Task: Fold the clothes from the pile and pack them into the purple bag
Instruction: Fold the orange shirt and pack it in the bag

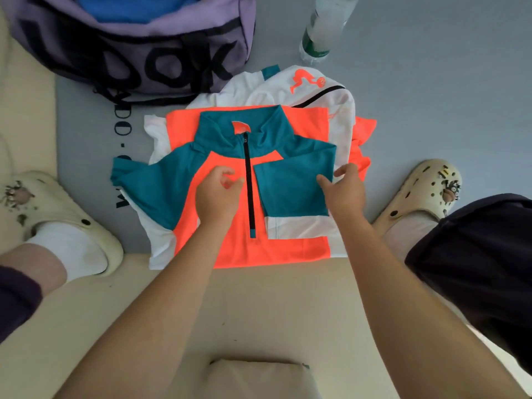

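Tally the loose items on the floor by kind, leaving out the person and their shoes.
Garments outside the bag: 2, the orange and teal zip top and the white jacket under it
Purple bag: 1
Water bottle: 1
Total: 4

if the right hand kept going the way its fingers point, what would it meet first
Probably the folded-in teal sleeve of the orange zip top: the right hand reaches up-left, fingertips already at that sleeve's edge. Whether they touch it is unclear.
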Demonstrator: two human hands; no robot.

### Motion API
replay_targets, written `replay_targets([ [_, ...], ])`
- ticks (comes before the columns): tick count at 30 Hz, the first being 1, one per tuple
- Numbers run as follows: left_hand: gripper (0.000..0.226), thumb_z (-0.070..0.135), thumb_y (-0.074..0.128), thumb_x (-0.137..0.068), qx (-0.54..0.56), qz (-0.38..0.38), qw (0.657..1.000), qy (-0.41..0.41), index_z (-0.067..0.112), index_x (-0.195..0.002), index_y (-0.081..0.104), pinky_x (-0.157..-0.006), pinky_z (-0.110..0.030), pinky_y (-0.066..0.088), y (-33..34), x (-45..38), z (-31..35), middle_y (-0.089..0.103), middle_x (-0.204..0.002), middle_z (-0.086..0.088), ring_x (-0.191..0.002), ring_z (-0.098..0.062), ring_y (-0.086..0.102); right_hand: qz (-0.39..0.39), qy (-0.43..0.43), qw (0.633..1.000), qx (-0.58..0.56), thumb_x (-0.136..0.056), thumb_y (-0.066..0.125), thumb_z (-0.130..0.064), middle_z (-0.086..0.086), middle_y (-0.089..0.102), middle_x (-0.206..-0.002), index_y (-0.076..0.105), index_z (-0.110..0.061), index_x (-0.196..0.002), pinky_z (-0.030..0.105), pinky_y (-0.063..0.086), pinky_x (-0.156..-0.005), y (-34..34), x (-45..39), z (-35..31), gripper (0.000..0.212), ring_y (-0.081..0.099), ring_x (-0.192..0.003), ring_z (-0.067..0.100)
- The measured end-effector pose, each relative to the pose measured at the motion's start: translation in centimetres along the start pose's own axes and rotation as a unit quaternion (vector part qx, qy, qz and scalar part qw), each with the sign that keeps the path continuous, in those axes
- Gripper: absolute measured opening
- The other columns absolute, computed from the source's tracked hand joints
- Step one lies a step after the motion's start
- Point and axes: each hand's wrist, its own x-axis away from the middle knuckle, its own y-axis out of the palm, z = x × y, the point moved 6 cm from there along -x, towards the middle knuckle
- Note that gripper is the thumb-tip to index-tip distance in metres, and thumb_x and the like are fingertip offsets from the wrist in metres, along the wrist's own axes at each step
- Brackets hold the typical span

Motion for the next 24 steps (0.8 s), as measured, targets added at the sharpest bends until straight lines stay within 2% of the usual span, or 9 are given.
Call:
replay_targets([
  [3, 0.028, 0.028, 0.073, -0.082, -0.084, 0.074, 0.992, 0.065, 0.015, -0.106, 0.066, -0.080, -0.034, 0.045, -5.2, -2.7, -0.8, 0.061, -0.106, -0.005, -0.097, -0.024, 0.058, -0.051, -0.112, 0.992, 0.035, -0.084, 0.071, -0.037, -0.004, 0.052, -0.080, 0.049, -0.015, -0.101, 0.031, 0.033, -0.063, 3.6, 3.3, -3.2, 0.035, 0.050, -0.074, 0.021],
  [6, 0.053, 0.038, 0.080, -0.075, -0.236, 0.001, 0.966, 0.106, 0.015, -0.119, 0.061, -0.092, -0.040, 0.039, -8.6, -5.5, -2.8, 0.059, -0.121, -0.004, -0.116, -0.027, 0.052, -0.130, -0.241, 0.958, 0.089, -0.085, 0.070, -0.035, 0.002, 0.053, -0.092, 0.054, -0.014, -0.109, 0.035, 0.041, -0.067, 8.3, 6.7, -7.1, 0.035, 0.054, -0.089, 0.026],
  [9, 0.052, 0.044, 0.081, -0.072, -0.307, -0.060, 0.940, 0.136, 0.021, -0.113, 0.059, -0.094, -0.042, 0.038, -10.8, -7.4, -4.7, 0.064, -0.115, 0.003, -0.111, -0.025, 0.057, -0.172, -0.322, 0.922, 0.130, -0.083, 0.071, -0.036, 0.009, 0.051, -0.111, 0.050, -0.019, -0.132, 0.044, 0.048, -0.082, 12.0, 9.0, -9.4, 0.055, 0.050, -0.107, 0.030],
  [13, 0.044, 0.052, 0.075, -0.075, -0.343, -0.086, 0.930, 0.097, 0.025, -0.101, 0.053, -0.089, -0.038, 0.035, -13.5, -8.9, -7.2, 0.067, -0.102, 0.004, -0.096, -0.023, 0.063, -0.185, -0.303, 0.925, 0.135, -0.081, 0.074, -0.035, 0.014, 0.044, -0.111, 0.046, -0.020, -0.140, 0.044, 0.043, -0.094, 13.7, 8.6, -9.4, 0.067, 0.046, -0.107, 0.034],
  [15, 0.042, 0.058, 0.072, -0.074, -0.397, -0.123, 0.907, 0.073, 0.027, -0.099, 0.059, -0.087, -0.038, 0.035, -14.5, -9.2, -8.5, 0.067, -0.100, 0.002, -0.096, -0.024, 0.061, -0.190, -0.299, 0.926, 0.129, -0.081, 0.075, -0.033, 0.012, 0.041, -0.106, 0.047, -0.020, -0.139, 0.041, 0.041, -0.095, 13.8, 8.2, -9.4, 0.066, 0.046, -0.104, 0.034],
  [17, 0.042, 0.058, 0.073, -0.074, -0.403, -0.170, 0.898, 0.040, 0.026, -0.100, 0.067, -0.084, -0.036, 0.041, -15.6, -9.2, -9.8, 0.067, -0.098, -0.001, -0.095, -0.025, 0.061, -0.194, -0.298, 0.926, 0.127, -0.082, 0.074, -0.032, 0.010, 0.038, -0.103, 0.048, -0.020, -0.139, 0.039, 0.038, -0.095, 13.8, 8.0, -9.5, 0.064, 0.046, -0.103, 0.034],
  [20, 0.035, 0.049, 0.072, -0.081, -0.381, -0.208, 0.901, 0.001, 0.017, -0.094, 0.074, -0.076, -0.035, 0.051, -17.3, -8.8, -11.5, 0.068, -0.090, -0.007, -0.088, -0.026, 0.064, -0.196, -0.285, 0.930, 0.123, -0.084, 0.073, -0.030, 0.014, 0.040, -0.106, 0.049, -0.020, -0.138, 0.039, 0.035, -0.099, 13.9, 8.0, -9.8, 0.060, 0.045, -0.106, 0.035],
  [22, 0.034, 0.044, 0.070, -0.085, -0.352, -0.194, 0.916, -0.003, 0.010, -0.082, 0.071, -0.066, -0.033, 0.047, -18.3, -8.5, -11.5, 0.066, -0.079, -0.009, -0.079, -0.027, 0.064, -0.199, -0.276, 0.933, 0.119, -0.084, 0.072, -0.028, 0.014, 0.040, -0.106, 0.050, -0.019, -0.137, 0.040, 0.036, -0.102, 13.8, 8.0, -10.0, 0.058, 0.045, -0.107, 0.035],
  [24, 0.032, 0.040, 0.069, -0.086, -0.306, -0.164, 0.938, 0.022, 0.010, -0.074, 0.066, -0.058, -0.031, 0.040, -18.8, -8.3, -10.2, 0.062, -0.071, -0.005, -0.071, -0.024, 0.059, -0.202, -0.276, 0.933, 0.116, -0.085, 0.071, -0.026, 0.019, 0.042, -0.109, 0.050, -0.017, -0.137, 0.042, 0.036, -0.103, 13.8, 8.2, -10.2, 0.057, 0.046, -0.108, 0.037],
])
